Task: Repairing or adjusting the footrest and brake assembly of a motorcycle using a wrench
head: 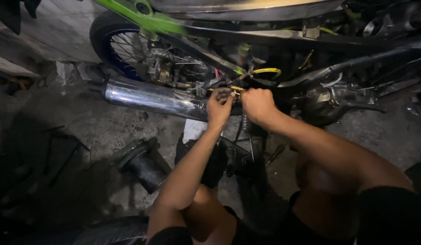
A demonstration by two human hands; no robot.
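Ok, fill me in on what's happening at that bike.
A person crouches beside a motorcycle with a green frame. Both bare hands meet at a small yellow-tipped part near its middle, left hand and right hand pinching it together. Just left lies the shiny chrome exhaust pipe, before the blue-rimmed spoked wheel. A dark cylindrical part sits on the concrete floor.

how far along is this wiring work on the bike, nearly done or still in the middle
Seemingly mid-job. Done: the seat area looks stripped, with the frame rail bare and wires exposed. In hand: the left hand and right hand meet at a small yellow-tipped part beside the chrome exhaust; too dark to tell what it is. Left: the yellow wire hangs loose, and a dark part lies on the floor.
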